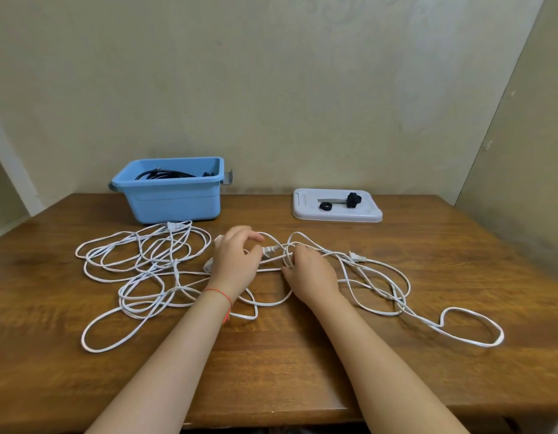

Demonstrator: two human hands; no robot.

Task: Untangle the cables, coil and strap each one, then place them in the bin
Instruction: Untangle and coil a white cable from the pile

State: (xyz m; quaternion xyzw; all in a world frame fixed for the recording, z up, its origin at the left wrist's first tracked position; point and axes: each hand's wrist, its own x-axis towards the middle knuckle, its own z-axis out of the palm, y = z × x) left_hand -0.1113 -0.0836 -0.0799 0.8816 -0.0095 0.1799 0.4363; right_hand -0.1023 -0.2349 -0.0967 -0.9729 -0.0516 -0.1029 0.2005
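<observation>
We see the white cables sprawled in tangled loops across the counter, in front of the blue bin. The left hand has its grip curled over a plug at the knot; the right hand pinches strands beside it. Pull too hard here and the crossings could cinch tighter — or drag the loose loops into a fresh snarl.

Both hands amid tangled white cables
</observation>
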